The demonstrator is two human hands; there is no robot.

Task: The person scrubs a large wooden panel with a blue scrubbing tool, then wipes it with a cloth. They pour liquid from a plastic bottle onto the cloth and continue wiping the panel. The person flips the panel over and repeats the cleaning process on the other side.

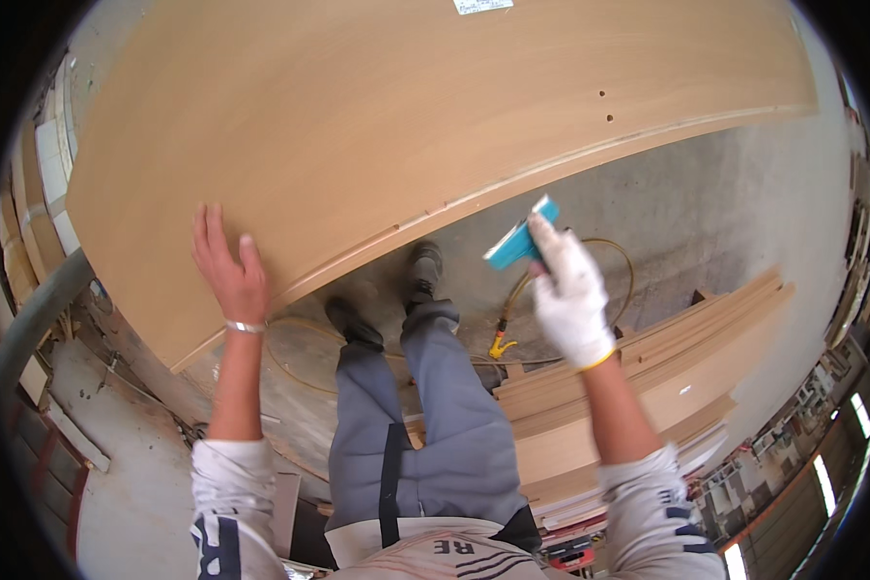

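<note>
A large, smooth wooden panel (358, 135), like a door leaf, spreads across the far side. Two small dark holes pierce it near its right part, and a narrow strip runs along its near edge. My left hand (230, 271) is bare, with a band at the wrist, and rests on the panel close to its near left corner with fingers stretched out. In my right hand (572, 295), which wears a white glove, is a teal sanding block (524, 234) with a pale face. It is held above the floor, apart from the panel's near edge.
Stacked wooden boards (638, 358) lie at the right, beside my legs. A yellow hose (628, 266) loops over the concrete floor (686, 193) and ends in a yellow air blow gun (499, 345). At the left are a grey pipe (43, 309) and leaning boards (34, 208).
</note>
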